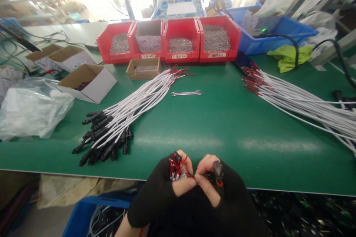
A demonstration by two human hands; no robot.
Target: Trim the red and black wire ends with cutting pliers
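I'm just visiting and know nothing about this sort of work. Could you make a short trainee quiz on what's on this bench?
1. What lies on the green table between the left cable bundle and the right cable bundle?
A) a hammer
B) a wrench
C) a ruler

2. True or false: the wires bunched in the person's left hand have bright yellow ends.

3. Fill in: the dark-headed tool is held in the person's ____ hand.

Key:
1. B.
2. False; they are red.
3. Right: it sits in the right hand.
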